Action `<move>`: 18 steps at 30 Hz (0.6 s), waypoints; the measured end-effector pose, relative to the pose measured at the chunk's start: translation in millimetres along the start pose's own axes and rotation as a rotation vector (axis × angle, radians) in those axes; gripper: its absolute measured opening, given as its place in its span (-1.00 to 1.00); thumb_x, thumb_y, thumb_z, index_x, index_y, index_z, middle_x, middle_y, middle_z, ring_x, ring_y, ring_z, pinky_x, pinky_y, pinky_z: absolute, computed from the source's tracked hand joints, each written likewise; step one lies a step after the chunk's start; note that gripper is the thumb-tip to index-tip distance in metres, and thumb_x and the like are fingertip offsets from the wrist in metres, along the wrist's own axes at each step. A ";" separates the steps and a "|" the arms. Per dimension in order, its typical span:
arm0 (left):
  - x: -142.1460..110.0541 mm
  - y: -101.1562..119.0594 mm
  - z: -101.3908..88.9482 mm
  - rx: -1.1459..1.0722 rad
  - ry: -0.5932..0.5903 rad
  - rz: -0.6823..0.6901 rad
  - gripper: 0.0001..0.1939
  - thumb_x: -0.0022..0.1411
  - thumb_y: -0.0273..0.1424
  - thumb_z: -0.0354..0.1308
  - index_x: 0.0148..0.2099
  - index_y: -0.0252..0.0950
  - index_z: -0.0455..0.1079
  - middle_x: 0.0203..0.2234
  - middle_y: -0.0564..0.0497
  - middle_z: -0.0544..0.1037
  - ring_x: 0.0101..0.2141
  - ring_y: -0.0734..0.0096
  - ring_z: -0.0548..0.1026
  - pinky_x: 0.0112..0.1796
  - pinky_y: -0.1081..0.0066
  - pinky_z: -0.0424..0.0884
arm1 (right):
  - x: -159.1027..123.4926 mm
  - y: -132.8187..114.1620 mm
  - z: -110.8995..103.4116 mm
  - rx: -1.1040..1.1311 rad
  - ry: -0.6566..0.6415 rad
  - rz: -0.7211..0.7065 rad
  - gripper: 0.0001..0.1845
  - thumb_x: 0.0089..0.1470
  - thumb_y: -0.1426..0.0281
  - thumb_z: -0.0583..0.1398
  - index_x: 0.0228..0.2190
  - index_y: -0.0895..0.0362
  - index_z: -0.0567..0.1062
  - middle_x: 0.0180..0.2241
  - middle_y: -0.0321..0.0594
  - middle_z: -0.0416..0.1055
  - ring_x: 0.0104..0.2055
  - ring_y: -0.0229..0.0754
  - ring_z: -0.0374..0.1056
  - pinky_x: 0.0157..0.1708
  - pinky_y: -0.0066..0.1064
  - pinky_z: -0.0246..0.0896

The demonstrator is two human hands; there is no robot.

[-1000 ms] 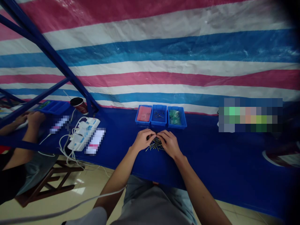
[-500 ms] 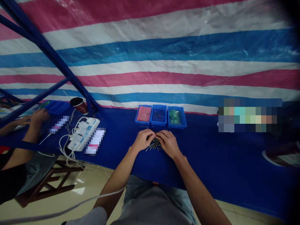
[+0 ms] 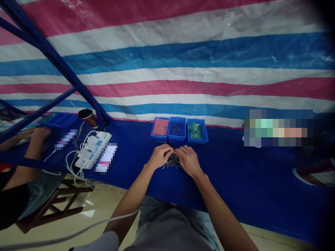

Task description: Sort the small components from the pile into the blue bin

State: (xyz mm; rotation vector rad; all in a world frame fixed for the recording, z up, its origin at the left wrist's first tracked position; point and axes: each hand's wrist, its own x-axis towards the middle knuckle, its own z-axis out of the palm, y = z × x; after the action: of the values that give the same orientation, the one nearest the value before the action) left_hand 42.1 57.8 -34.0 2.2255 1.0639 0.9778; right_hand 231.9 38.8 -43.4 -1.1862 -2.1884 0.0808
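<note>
1. The left hand [image 3: 159,157] and right hand [image 3: 188,161] sit curled over the pile of thin dark metal pins [image 3: 172,161], wrists apart and fingers converging. The grip is drawn together rather than spread, with the fingertips almost meeting. The fingers hide whether either hand pinches a pin: cannot tell.
2. The pile lies directly between the hands on the blue tablecloth [image 3: 235,181], pins pointing several ways. Probably it sits here so that both hands can reach it.
3. Just beyond the pile stand 3 blue bins in a row: the left bin [image 3: 160,120] holds a pink packet [image 3: 160,127], the middle bin [image 3: 177,119] holds dark pins [image 3: 177,129], and the right bin [image 3: 197,121] holds green parts [image 3: 195,130]. Their closeness seems meant for short reaches.
4. Well left of the pile lie a white power strip [image 3: 92,150] and its tangled cords, kept apart from the work, it seems.
5. Farther left, a co-worker's hands [image 3: 39,134] work at the same table – a separate station.
</note>
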 end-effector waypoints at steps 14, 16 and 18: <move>1.6 3.2 1.8 -0.040 0.037 0.007 -0.74 0.43 -0.33 0.04 -0.20 -0.28 0.54 -0.33 -0.08 0.58 -0.26 0.33 0.52 -0.16 0.36 0.42 | 0.3 -1.2 -1.1 0.056 0.011 0.058 -0.70 0.37 0.43 0.00 -0.38 0.09 0.43 -0.43 -0.20 0.41 -0.32 -0.11 0.24 -0.27 -0.27 0.03; 1.8 3.0 2.2 -0.042 0.044 0.011 -0.73 0.43 -0.33 0.04 -0.20 -0.28 0.54 -0.33 -0.08 0.58 -0.26 0.34 0.52 -0.16 0.36 0.42 | 0.4 -0.9 -1.3 0.064 0.006 0.063 -0.69 0.38 0.41 -0.01 -0.39 0.09 0.41 -0.44 -0.21 0.40 -0.33 -0.12 0.24 -0.27 -0.28 0.02; 1.9 3.2 2.4 -0.043 0.044 0.014 -0.73 0.43 -0.33 0.04 -0.19 -0.29 0.54 -0.32 -0.08 0.59 -0.26 0.34 0.52 -0.15 0.36 0.42 | 0.4 -0.8 -1.6 0.071 0.006 0.066 -0.68 0.39 0.39 -0.03 -0.40 0.08 0.39 -0.44 -0.21 0.39 -0.34 -0.12 0.24 -0.27 -0.28 0.02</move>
State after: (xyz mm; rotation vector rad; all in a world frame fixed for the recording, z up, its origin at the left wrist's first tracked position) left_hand 46.3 57.2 -32.6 2.1893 1.0377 1.0511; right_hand 232.0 38.3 -41.7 -1.2174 -2.1234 0.1817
